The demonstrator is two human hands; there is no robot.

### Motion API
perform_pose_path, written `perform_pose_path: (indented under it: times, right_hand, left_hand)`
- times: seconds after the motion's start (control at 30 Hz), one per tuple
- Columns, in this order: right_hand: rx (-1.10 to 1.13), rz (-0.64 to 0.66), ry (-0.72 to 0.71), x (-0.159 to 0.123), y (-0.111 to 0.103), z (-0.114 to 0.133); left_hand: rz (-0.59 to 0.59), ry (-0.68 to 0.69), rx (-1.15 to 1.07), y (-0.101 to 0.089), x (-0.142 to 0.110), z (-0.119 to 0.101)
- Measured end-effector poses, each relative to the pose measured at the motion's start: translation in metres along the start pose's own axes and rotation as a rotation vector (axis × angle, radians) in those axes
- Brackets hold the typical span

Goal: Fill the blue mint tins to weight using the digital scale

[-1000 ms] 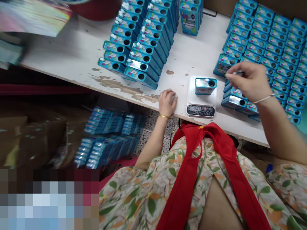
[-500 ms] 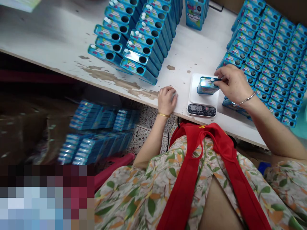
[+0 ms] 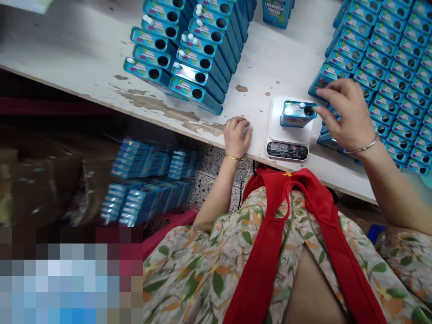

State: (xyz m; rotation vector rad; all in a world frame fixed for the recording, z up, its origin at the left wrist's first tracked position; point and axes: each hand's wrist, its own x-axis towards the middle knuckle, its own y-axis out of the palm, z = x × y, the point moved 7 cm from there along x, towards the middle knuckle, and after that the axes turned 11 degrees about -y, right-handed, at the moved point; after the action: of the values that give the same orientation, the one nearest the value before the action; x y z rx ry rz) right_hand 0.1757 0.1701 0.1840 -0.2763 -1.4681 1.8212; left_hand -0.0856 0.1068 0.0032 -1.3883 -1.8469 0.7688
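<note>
A blue tin stands upright on a small white kitchen scale, with a lit display at its front. The tin has a round dark hole in its top and a small white candy lying beside the hole. Just to the right of the tin, my right hand is open, thumb and fingers apart with nothing visible between them. My left hand rests at the table's front edge, left of the scale. Its fingers are curled round something small and greyish that I cannot make out.
Rows of blue tins with white candies on some tops stand at the left. Close-packed tins fill the right side. Another tin labelled Caramelo Macizo is at the back. More blue tins are stacked below the table.
My right hand first came to the tin's hole with something small in its pinch. Now it has opened and drawn back right. The scale's reading has changed. My left hand stayed in place.
</note>
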Motion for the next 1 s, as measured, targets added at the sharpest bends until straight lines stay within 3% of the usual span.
perform_pose_path:
  times: [0.1,0.23,0.4,0.67,0.8,0.87,0.93,1.0]
  right_hand:
    - [-0.091,0.091,-0.110,0.005,0.024,0.008]
    - [-0.106,0.144,-0.124,0.006,0.039,0.009]
    - [-0.027,0.131,-0.046,-0.007,0.037,0.002]
    - [0.193,-0.048,0.028,-0.006,0.025,0.004]
    - [0.512,-0.296,0.291,-0.026,0.017,0.011]
    - [0.883,-0.287,0.524,-0.047,0.040,0.016]
    - [1.310,-0.204,0.793,-0.070,0.074,0.029]
    - [1.616,-0.218,1.057,-0.088,0.099,0.042]
  left_hand:
    - [0.005,-0.008,0.007,0.001,0.000,0.001]
    - [0.022,-0.021,-0.004,0.002,0.001,0.002]
    - [0.010,-0.017,0.017,0.000,0.001,0.001]
    - [0.006,-0.020,-0.023,-0.003,0.000,0.000]
    - [0.028,0.026,-0.162,-0.016,0.010,-0.039]
    - [0.082,0.114,-0.222,-0.014,0.022,-0.071]
    - [0.153,0.200,-0.270,-0.004,0.035,-0.099]
    - [0.229,0.254,-0.314,0.008,0.045,-0.118]
